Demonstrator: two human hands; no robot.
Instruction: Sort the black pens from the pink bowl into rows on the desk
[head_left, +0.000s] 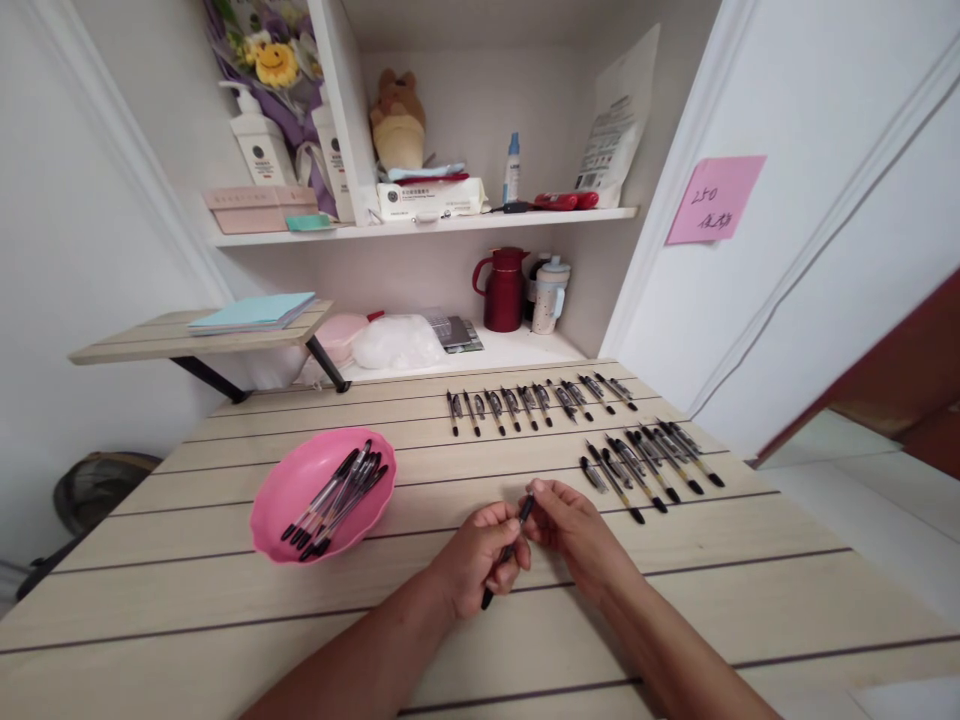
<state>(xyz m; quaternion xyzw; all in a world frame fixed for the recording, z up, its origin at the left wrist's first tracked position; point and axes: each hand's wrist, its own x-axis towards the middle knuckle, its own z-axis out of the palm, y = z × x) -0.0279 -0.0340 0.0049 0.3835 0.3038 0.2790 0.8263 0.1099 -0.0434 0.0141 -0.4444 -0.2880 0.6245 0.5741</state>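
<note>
My left hand (478,563) is curled round the barrel of a black pen (507,553), which slants up to the right just above the wooden table (187,620). My right hand (571,527) pinches the pen's upper end with thumb and fingertips. A pink bowl (285,487) to the left holds several more black pens (337,495). Two rows of pens lie side by side on the table beyond my hands: a far row (536,402) and a nearer row (651,463) at the right.
Behind the table, a low shelf carries a red jug (503,290), a white cup (550,294) and plastic bags (397,342). A small raised board (150,340) with blue paper stands at the left. A pink note (715,198) is stuck on the right wall.
</note>
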